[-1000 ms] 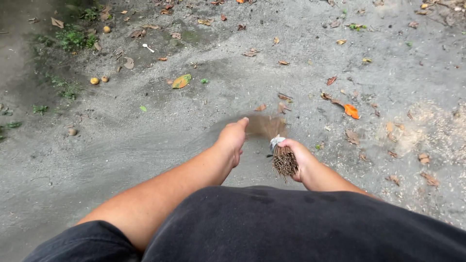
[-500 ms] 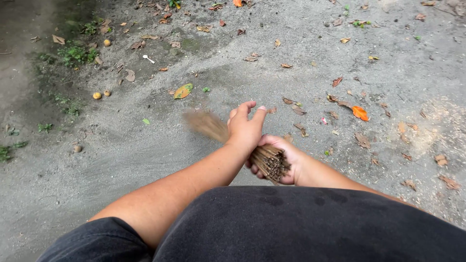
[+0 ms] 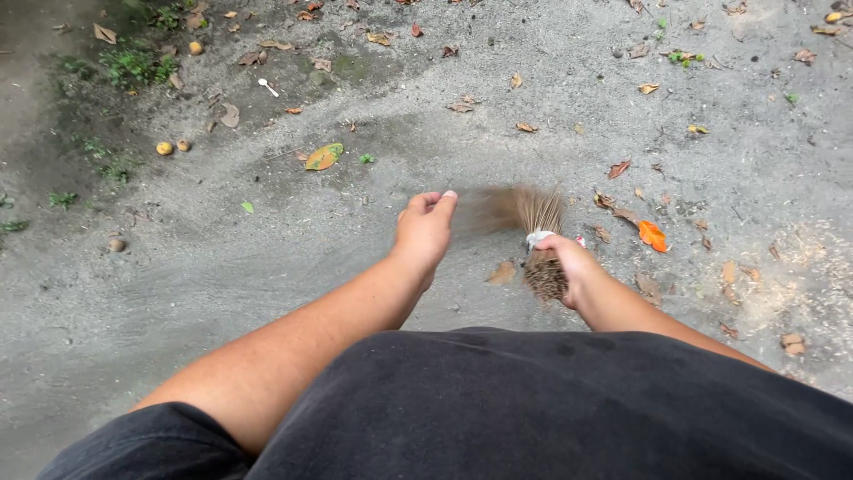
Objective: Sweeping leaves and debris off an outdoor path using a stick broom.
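At the far left, green weeds (image 3: 133,64) edge the grey ground (image 3: 267,267), with two small yellow fruits (image 3: 164,148) and a yellow-green leaf (image 3: 323,157) a little further in. The left hand (image 3: 425,229) hangs empty over the ground, fingers loosely curled and gripping nothing, apart from the broom. To its right is the broom (image 3: 536,240), a short bundle of thin brown sticks tied with a pale band; its brush end fans out low over the ground and is blurred. The right hand (image 3: 569,267) is clenched around the bound butt of the bundle, just behind the band. The bundle looks light and dry, stiff where it is tied and springy at the tips, so the tied end seems the firm place to hold; single sticks could snap or slip out. Further right lie an orange leaf (image 3: 652,236) and scattered brown leaves (image 3: 729,271)
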